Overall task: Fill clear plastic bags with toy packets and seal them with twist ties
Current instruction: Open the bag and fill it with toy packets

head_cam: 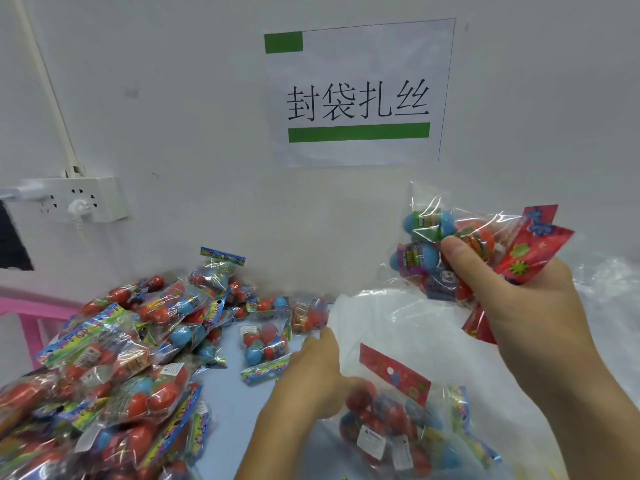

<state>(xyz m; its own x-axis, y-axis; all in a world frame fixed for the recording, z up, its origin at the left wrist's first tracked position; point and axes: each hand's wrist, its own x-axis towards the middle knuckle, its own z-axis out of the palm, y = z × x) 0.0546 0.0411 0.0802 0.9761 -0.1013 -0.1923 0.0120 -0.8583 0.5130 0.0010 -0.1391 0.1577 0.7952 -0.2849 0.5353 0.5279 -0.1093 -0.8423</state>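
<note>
**Clear film open below, packets poised above**

Clear crinkled plastic is the thing that matters here: the large clear plastic bag (398, 327) lies on the pale blue table (228, 403) near its front edge, its mouth raised toward the wall and held apart on the near-left side by the left hand (311, 372). That hand's fingers are curled round the film at the rim, pinching it. Inside, low in the bag, sit packets already loaded, one with a red card header (393, 374).

The right hand (516, 296) is up and to the right of the mouth, well above the table. It grips a bunch of cellophane toy packets (440, 251) filled with red and blue egg-shaped capsules, thumb pressed across the front, fingers wrapped behind; the grip is full and tight, with no slack. The bunch's long axis runs roughly left to right, capsule ends pointing left toward the wall, red headers trailing right.

So the opening lies below and to the left of the held bunch, and my reading is that the load must come down capsule-end first into it.

A heap of unpacked toy packets (114, 358) covers the table's left side. I see no twist ties.
</note>
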